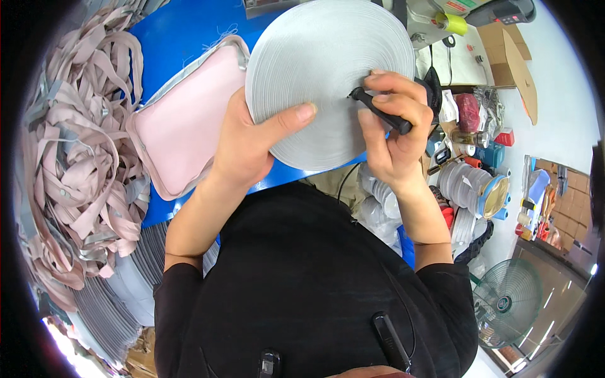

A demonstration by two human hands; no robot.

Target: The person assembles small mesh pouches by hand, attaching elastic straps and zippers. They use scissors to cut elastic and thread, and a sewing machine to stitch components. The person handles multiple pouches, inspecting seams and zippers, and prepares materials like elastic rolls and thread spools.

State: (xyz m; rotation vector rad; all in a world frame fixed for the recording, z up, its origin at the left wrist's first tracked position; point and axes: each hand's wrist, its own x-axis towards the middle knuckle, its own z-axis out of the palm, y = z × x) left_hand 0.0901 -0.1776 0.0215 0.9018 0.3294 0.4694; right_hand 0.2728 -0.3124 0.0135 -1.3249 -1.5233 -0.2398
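Observation:
A large, flat, tightly wound roll of light grey strip (315, 44) is tilted up in front of me over the table's edge. My left hand (252, 138) grips its lower left rim, with the thumb across the wound face and the other fingers hidden behind. My right hand (400, 132) is closed around a short tool with a black handle (381, 112). The tool's tip points at the roll's face near its centre; I cannot tell what kind of tip it is. Left of the roll lies a pink fabric panel (189, 120) with rounded corners and a grey-pink edge band.
A heap of pink and grey strips (82, 138) covers the left side beside the blue table (170, 38). More grey rolls (120, 309) are stacked at lower left. Part of a machine (435, 16), a cardboard box (520, 69), piled supplies and a green fan (507, 302) stand to the right.

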